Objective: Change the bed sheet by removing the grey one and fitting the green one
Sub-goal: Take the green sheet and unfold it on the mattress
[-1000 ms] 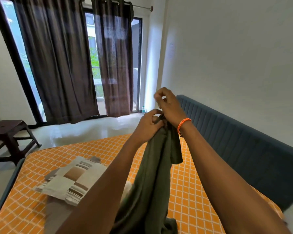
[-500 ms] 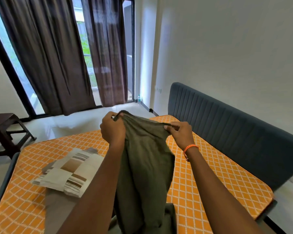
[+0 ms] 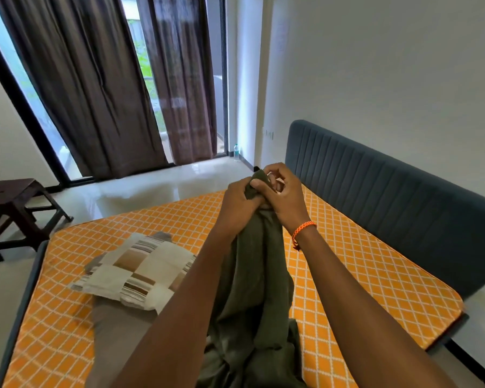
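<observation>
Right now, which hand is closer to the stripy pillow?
Left. The left hand grips the green sheet on the side of the stripy pillow; the right hand grips it on the headboard side, farther away.

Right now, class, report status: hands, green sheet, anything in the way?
Left hand and right hand both gripping green sheet, bunched, raised over mattress. Sheet not spread. Patchwork pillow lies on the mattress.

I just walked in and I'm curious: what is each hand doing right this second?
Left hand: fingers curled round the bunched top of the green sheet.
Right hand: pinching the same sheet's top edge.
</observation>
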Demonstrator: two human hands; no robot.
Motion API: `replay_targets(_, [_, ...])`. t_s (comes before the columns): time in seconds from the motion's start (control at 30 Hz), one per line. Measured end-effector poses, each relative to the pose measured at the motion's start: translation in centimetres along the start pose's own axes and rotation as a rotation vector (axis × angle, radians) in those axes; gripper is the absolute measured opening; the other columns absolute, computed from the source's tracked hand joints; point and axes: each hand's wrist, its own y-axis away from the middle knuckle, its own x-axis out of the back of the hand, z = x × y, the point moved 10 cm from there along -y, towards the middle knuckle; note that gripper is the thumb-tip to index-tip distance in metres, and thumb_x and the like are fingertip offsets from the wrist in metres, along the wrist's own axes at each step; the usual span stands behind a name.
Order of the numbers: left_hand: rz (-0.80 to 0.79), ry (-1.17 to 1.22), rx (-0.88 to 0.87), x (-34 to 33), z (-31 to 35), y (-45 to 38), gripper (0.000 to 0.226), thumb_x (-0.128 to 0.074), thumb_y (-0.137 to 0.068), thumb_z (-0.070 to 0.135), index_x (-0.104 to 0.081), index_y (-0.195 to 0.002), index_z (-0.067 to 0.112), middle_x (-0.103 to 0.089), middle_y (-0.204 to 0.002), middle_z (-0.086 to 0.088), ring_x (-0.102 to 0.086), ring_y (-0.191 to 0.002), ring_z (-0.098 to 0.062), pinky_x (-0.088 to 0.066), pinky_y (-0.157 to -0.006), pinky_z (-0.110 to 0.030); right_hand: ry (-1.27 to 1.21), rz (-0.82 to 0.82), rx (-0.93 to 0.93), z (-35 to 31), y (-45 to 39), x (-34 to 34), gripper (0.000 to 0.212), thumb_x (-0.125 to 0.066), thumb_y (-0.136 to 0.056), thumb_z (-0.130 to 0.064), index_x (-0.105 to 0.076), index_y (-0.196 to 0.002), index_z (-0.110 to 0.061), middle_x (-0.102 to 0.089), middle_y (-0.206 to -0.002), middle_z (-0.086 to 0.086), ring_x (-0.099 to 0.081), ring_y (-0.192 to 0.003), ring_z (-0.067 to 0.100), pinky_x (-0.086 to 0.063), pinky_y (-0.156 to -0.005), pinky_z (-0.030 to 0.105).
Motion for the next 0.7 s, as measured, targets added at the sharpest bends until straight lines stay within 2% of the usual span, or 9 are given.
replay_targets(0.1, [0.123, -0.057, -0.008, 2.1, -0.8, -0.2, 0.014, -0.078, -0.089, 0.029, -0.083, -0.099, 0.021, -0.078, -0.084, 0.007, -0.076, -0.085, -0.016, -0.061, -0.078, -0.036, -0.101, 0.017, -0.099, 2.9, 2.9, -0.7, 0.028, -0.081, -0.089, -0.017, -0.063, -0.107, -0.005, -0.062, -0.095, -0.003, -0.059, -0.086, -0.001, -0.051, -0.078, 0.019])
replay_targets(0.17, [0.191, 0.003, 0.009, 3.1, -1.1, -0.1, 0.017, -0.082, -0.089, 0.035, -0.084, -0.099, 0.021, -0.078, -0.082, 0.008, -0.076, -0.080, -0.013, -0.063, -0.077, -0.039, -0.044, -0.064, -0.157, 5.7, 5.8, -2.3, 0.022, -0.079, -0.092, -0.018, -0.063, -0.102, -0.006, -0.064, -0.093, -0.001, -0.060, -0.084, 0.001, -0.051, -0.073, 0.019])
replay_targets(0.23, [0.264, 0.044, 0.008, 4.1, -1.1, -0.1, 0.016, -0.081, -0.090, 0.038, -0.084, -0.095, 0.023, -0.077, -0.079, 0.008, -0.073, -0.073, -0.009, -0.063, -0.074, -0.040, 0.027, -0.122, -0.219, 9.5, 9.6, -3.7, 0.022, -0.076, -0.094, -0.032, -0.070, -0.100, -0.012, -0.070, -0.091, -0.002, -0.067, -0.083, 0.010, -0.057, -0.070, 0.035])
replay_targets(0.3, [0.335, 0.082, -0.022, 5.0, -0.9, 0.0, 0.010, -0.080, -0.092, 0.038, -0.082, -0.093, 0.028, -0.076, -0.077, 0.007, -0.069, -0.071, -0.002, -0.062, -0.072, -0.037, 0.038, -0.068, -0.365, 14.7, 14.0, -3.2, 0.038, -0.075, -0.091, -0.052, -0.075, -0.094, -0.014, -0.074, -0.085, 0.003, -0.071, -0.079, 0.021, -0.057, -0.068, 0.049])
replay_targets(0.37, [0.433, 0.081, -0.036, 6.6, -1.1, 0.1, 0.014, -0.079, -0.093, 0.036, -0.083, -0.102, 0.026, -0.077, -0.086, 0.009, -0.068, -0.078, 0.005, -0.060, -0.077, -0.028, 0.053, -0.004, -0.519, 20.4, 18.2, -1.3, 0.058, -0.074, -0.081, -0.071, -0.071, -0.076, -0.013, -0.068, -0.069, 0.005, -0.063, -0.064, 0.019, -0.050, -0.057, 0.046])
replay_targets(0.43, [0.513, 0.044, 0.017, 8.4, -2.9, 0.0, 0.023, -0.077, -0.095, 0.037, -0.084, -0.107, 0.019, -0.077, -0.091, 0.007, -0.068, -0.084, -0.002, -0.057, -0.081, -0.029, 0.079, -0.038, -0.626, 23.9, 21.2, 0.2, 0.069, -0.075, -0.070, -0.081, -0.056, -0.062, -0.015, -0.051, -0.057, 0.002, -0.048, -0.055, 0.016, -0.036, -0.055, 0.037])
replay_targets(0.5, [0.574, -0.026, 0.106, 10.0, -5.5, 0.1, 0.030, -0.071, -0.096, 0.042, -0.082, -0.108, 0.018, -0.074, -0.094, 0.004, -0.067, -0.093, -0.015, -0.056, -0.087, -0.040, 0.072, -0.126, -0.679, 23.6, 22.0, 0.7, 0.064, -0.082, -0.069, -0.074, -0.047, -0.059, -0.021, -0.042, -0.054, -0.003, -0.043, -0.053, 0.014, -0.033, -0.056, 0.033])
replay_targets(0.6, [0.694, -0.107, 0.253, 13.1, -9.0, 0.6, 0.032, -0.060, -0.097, 0.048, -0.079, -0.107, 0.024, -0.073, -0.099, -0.002, -0.062, -0.108, -0.032, -0.052, -0.097, -0.051, -0.018, -0.216, -0.656, 20.6, 19.5, 0.5, 0.045, -0.086, -0.083, -0.038, -0.050, -0.063, -0.020, -0.049, -0.056, -0.014, -0.051, -0.054, 0.006, -0.041, -0.056, 0.023])
replay_targets(0.7, [0.781, -0.294, 0.397, 16.2, -9.0, 1.9, 0.015, -0.059, -0.102, 0.031, -0.073, -0.107, 0.028, -0.070, -0.113, -0.003, -0.048, -0.124, -0.035, -0.032, -0.106, -0.048, -0.144, -0.207, -0.631, 19.0, 17.0, 0.9, 0.045, -0.073, -0.096, -0.041, -0.062, -0.077, -0.002, -0.064, -0.077, 0.001, -0.061, -0.072, 0.014, -0.049, -0.068, 0.032])
